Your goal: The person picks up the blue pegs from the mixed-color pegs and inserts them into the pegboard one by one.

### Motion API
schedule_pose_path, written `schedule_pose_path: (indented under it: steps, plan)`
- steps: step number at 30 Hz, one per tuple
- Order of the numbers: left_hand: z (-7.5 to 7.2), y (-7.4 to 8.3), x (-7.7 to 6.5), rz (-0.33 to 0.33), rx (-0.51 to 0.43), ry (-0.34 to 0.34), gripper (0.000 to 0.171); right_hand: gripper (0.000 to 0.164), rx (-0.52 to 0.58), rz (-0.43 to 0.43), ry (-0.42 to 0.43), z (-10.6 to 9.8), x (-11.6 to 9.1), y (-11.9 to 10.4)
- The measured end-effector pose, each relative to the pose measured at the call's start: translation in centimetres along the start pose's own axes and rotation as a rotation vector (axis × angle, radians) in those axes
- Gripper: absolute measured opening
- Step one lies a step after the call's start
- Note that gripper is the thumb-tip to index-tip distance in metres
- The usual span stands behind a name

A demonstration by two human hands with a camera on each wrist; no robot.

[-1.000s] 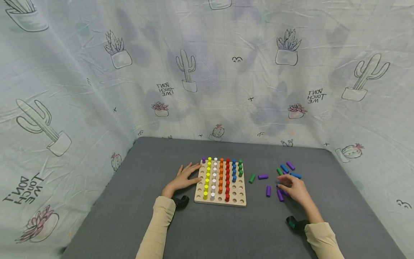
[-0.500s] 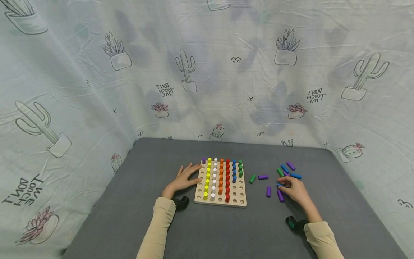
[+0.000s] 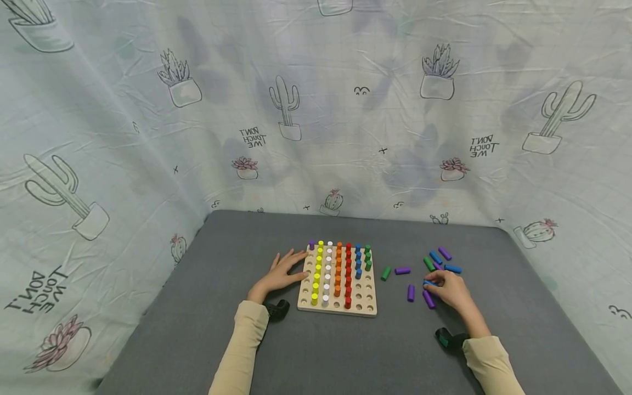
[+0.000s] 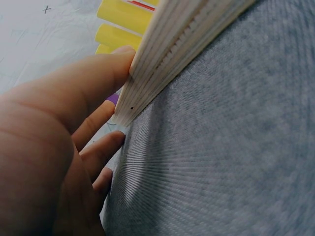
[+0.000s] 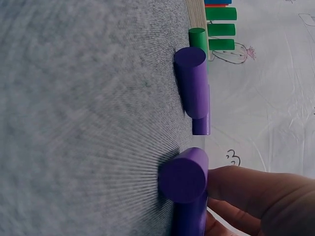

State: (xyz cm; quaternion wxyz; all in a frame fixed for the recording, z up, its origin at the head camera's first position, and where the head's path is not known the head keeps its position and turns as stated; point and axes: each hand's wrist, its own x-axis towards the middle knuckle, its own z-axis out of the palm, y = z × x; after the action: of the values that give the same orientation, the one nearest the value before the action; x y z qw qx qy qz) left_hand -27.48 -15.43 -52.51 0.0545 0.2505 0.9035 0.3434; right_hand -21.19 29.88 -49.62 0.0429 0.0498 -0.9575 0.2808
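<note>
A wooden peg board (image 3: 365, 286) holds rows of yellow, white, orange, red, blue and green pegs, with one purple peg (image 3: 311, 245) at its far left corner. My left hand (image 3: 278, 277) lies against the board's left side, fingers spread and thumb tip on its edge; the left wrist view shows the thumb (image 4: 106, 71) there beside the yellow pegs (image 4: 125, 15). Right of the board, my right hand (image 3: 453, 291) pinches a blue peg (image 3: 428, 282) low over the table. In the right wrist view, a purple peg (image 5: 183, 178) lies in front of the thumb.
Around the right hand lie loose pegs: purple (image 3: 428, 299), purple (image 3: 411, 293), green (image 3: 428, 264), blue (image 3: 452, 269) and others. A purple peg (image 3: 402, 270) and a green peg (image 3: 386, 273) lie nearer the board. A patterned cloth (image 3: 336, 137) hangs behind the grey table (image 3: 237, 236).
The right fingers have closed in on the blue peg, which now shows more at their tips. A purple peg behind the hand has come into view. The left hand stays at the board.
</note>
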Motion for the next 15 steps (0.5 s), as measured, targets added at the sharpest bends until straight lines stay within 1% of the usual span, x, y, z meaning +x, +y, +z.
schedule_pose_path:
  steps: [8, 15]
  plan:
    - [-0.06, 0.03, -0.04, -0.011, 0.006, -0.011, 0.065, 0.018, 0.009, 0.002, 0.02, -0.05, -0.14, -0.06]
    - [-0.09, 0.01, 0.02, -0.002, 0.002, -0.009, 0.064, 0.02, 0.008, 0.019, 0.042, -0.37, -0.16, -0.09]
